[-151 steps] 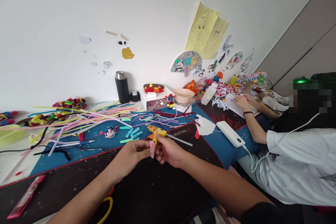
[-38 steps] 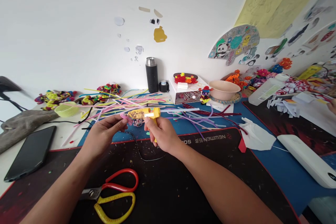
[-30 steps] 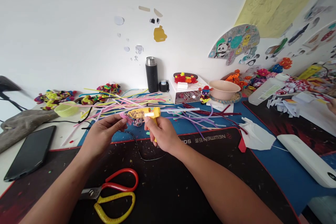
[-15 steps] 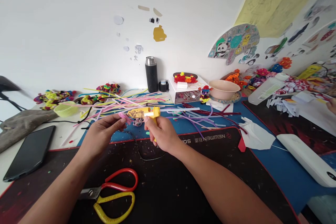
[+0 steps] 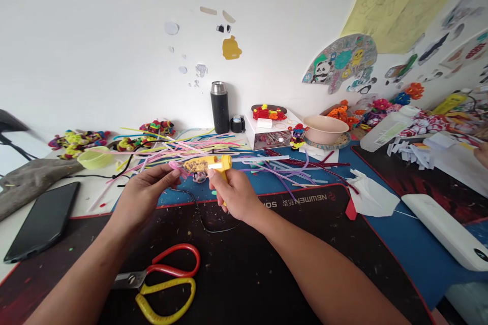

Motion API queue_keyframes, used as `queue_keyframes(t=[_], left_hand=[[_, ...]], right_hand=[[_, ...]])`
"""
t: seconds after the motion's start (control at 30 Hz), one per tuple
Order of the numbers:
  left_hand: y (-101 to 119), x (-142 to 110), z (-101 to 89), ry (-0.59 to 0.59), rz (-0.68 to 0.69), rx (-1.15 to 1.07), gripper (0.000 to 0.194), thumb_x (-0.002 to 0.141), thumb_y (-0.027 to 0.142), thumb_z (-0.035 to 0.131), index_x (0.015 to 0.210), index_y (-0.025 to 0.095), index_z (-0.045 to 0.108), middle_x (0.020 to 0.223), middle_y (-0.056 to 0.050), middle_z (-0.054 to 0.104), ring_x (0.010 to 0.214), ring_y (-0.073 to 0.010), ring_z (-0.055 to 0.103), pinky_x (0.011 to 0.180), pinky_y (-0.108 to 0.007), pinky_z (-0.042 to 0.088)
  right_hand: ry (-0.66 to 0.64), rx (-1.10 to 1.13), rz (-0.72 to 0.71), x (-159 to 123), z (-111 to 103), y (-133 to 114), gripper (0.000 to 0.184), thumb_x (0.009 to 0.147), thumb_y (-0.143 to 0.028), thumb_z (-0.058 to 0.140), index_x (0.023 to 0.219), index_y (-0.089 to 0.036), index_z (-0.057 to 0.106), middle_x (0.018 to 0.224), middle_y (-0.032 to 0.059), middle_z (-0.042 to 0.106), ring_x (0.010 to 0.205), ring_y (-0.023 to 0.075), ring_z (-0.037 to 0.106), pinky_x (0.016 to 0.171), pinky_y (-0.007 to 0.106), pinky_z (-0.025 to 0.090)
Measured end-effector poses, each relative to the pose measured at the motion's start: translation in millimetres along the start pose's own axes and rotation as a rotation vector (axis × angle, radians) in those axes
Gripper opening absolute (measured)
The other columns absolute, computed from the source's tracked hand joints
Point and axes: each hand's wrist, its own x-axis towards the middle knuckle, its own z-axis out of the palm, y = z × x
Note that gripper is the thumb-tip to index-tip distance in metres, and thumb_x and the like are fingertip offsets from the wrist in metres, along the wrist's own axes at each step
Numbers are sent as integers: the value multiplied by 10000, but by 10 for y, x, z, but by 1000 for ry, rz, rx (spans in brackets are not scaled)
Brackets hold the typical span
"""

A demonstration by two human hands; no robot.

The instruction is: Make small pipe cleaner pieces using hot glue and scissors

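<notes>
My right hand point(image 5: 237, 192) is wrapped round the handle of a yellow hot glue gun point(image 5: 206, 164), its nozzle end scorched brown and pointing left. A clear glue stick point(image 5: 261, 159) sticks out of its back. In my left hand point(image 5: 150, 185) a small pink fuzzy piece of pipe cleaner point(image 5: 176, 165) is pinched between thumb and fingers. The nozzle is right by this pink piece; whether they touch I cannot tell. Below my hands, scissors point(image 5: 168, 282) with one red and one yellow handle lie on the black mat point(image 5: 244, 274), the left forearm beside their blades.
Loose pipe cleaners point(image 5: 183, 147) spread behind my hands. A black flask point(image 5: 219, 109), a white box point(image 5: 249, 129) and a pink bowl point(image 5: 325, 129) stand along the wall. At left lies a phone point(image 5: 42, 221); at right, a white power bank point(image 5: 444, 231). Another person's hand point(image 5: 482, 153) shows at the right edge.
Almost nothing differs. Both hands, the glue gun and the pink piece sit very slightly further left, still close together.
</notes>
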Motion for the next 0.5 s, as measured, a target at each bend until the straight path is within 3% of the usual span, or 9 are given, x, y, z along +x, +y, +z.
queue_keyframes(t=[0.5], left_hand=[[-8,10,-15,18,22,31,329,798,548,851,852,226,812,813,-23,767,766,-211,652,760,-323,505]], right_hand=[[8,-23,24,-7,-2,-14,540,1018,-685,494,764,-214,564,481,-50,518,408,110,503,485,240,401]])
